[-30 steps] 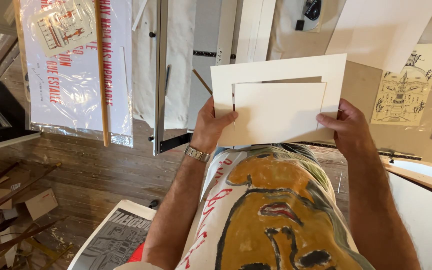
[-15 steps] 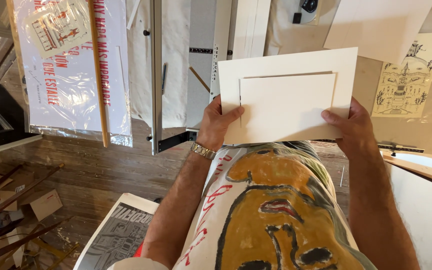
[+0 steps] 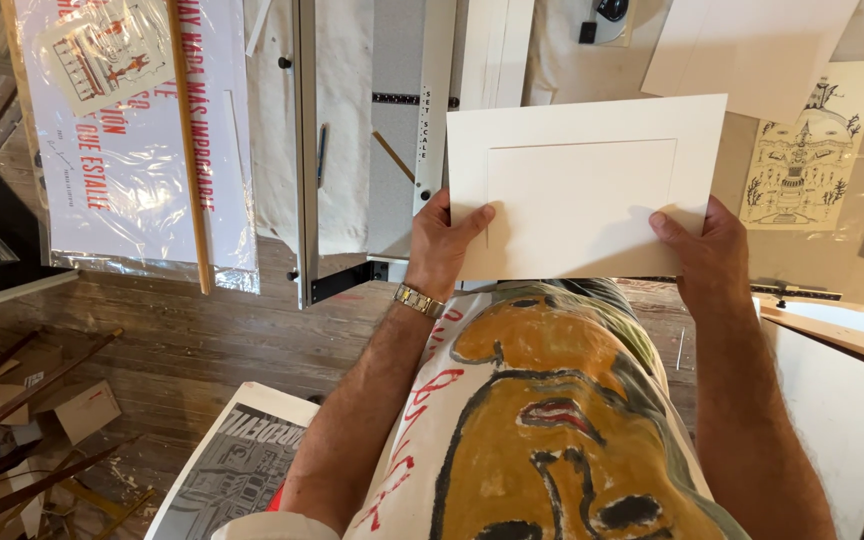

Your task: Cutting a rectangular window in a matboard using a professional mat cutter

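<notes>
Both hands are holding a white rectangular mat board w/ a cut window panel [image 3: 582,190] flat in front of the chest, above the person's painted shirt w/ an ochre face [image 3: 552,420]. Left hand [image 3: 442,240] is gripping the board's lower-left edge — thumb pressed on the front, other fingers hidden behind. Right hand [image 3: 707,250] is pinching the lower-right edge the same way, thumb on top. Window panel is sitting flush inside the board's frame.

Left of the board, a grey metal cutter rail [image 3: 302,150] is standing upright; further left, a plastic-wrapped white poster w/ red lettering [image 3: 132,150]. Right of the board — a cream ink drawing [image 3: 802,150], well apart. Board's top and side edges are free; bare wood floor [image 3: 182,330] lower left.
</notes>
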